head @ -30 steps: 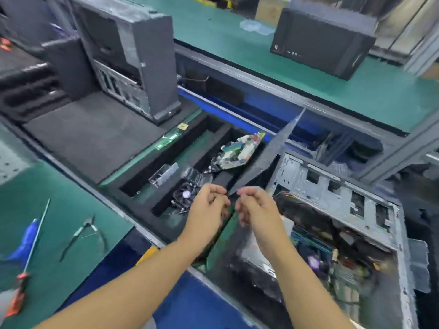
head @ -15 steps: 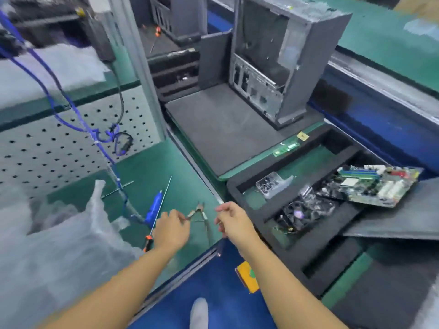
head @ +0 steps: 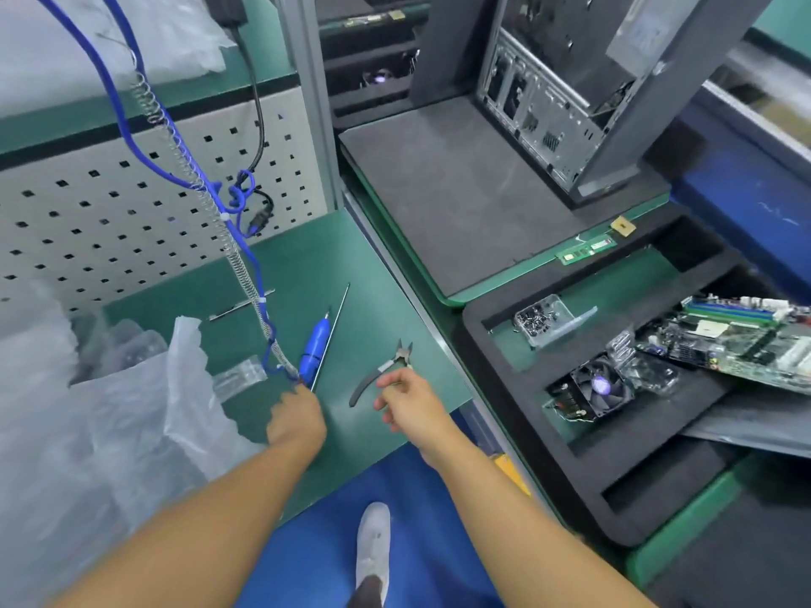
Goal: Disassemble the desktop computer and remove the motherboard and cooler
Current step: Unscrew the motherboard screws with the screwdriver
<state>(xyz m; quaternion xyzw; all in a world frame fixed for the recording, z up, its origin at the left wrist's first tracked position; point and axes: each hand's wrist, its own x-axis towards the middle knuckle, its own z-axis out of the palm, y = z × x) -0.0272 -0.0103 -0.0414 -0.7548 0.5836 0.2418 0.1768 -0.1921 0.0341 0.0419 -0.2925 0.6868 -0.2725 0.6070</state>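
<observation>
My left hand is curled over the handle end of a long thin screwdriver on the green mat, beside a blue electric screwdriver. My right hand pinches the upper handle of black cutting pliers that lie flat on the mat. A removed motherboard rests tilted across the black foam tray at right. A cooler fan sits in one tray slot. An open grey computer case stands upright at the back.
A blue coiled cable hangs down to the electric screwdriver. Crumpled plastic bags fill the left. A clear box of screws is in the tray. A RAM stick and a chip lie on the green edge behind it.
My view swung left, from the open case to the tool mat. Both hands left the case panel and reached the tools, the left onto the screwdriver handle and the right onto the pliers.
</observation>
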